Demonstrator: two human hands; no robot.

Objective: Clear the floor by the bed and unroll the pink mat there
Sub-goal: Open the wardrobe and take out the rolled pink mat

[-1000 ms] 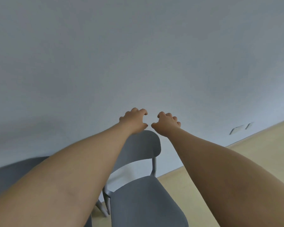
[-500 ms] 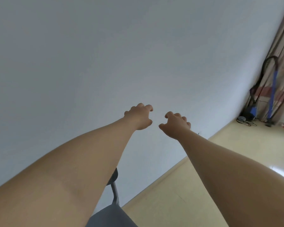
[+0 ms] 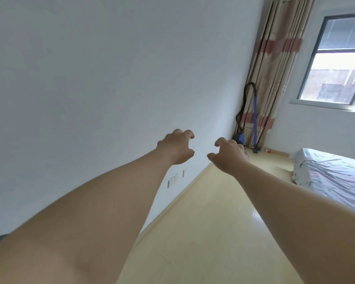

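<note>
**Arms outstretched in a bedroom.** A person's two bare arms reach forward and fill the lower half of the view. The left hand (image 3: 175, 147) and the right hand (image 3: 229, 155) hang in the air near each other but apart, backs upward, in front of a plain white wall (image 3: 111, 78). Each grip is wide. The fingers curve down like a claw, the thumb stands clear of them, and neither hand holds or touches anything.

Below the arms runs a strip of pale yellow floor (image 3: 213, 232), glossy, with a patch of daylight on it. A skirting board (image 3: 172, 208) of the same colour edges it on the left. The bed (image 3: 336, 177) stands at the right edge of the view under a pale sheet with a small scattered print. The pink mat does not show anywhere in the view, so its place cannot be told.

In the far corner a vacuum cleaner (image 3: 241, 138) with a blue tube and a looped black hose leans by a long curtain (image 3: 279, 58), beige with reddish bands. A small red item (image 3: 267, 150) lies on the floor just beside it, too small to identify. To the right, a dark-framed window (image 3: 340, 64) looks out on a building. Two wall plates (image 3: 173, 180) sit low on the wall, just under the left wrist. Any marking on them is too small to read.
</note>
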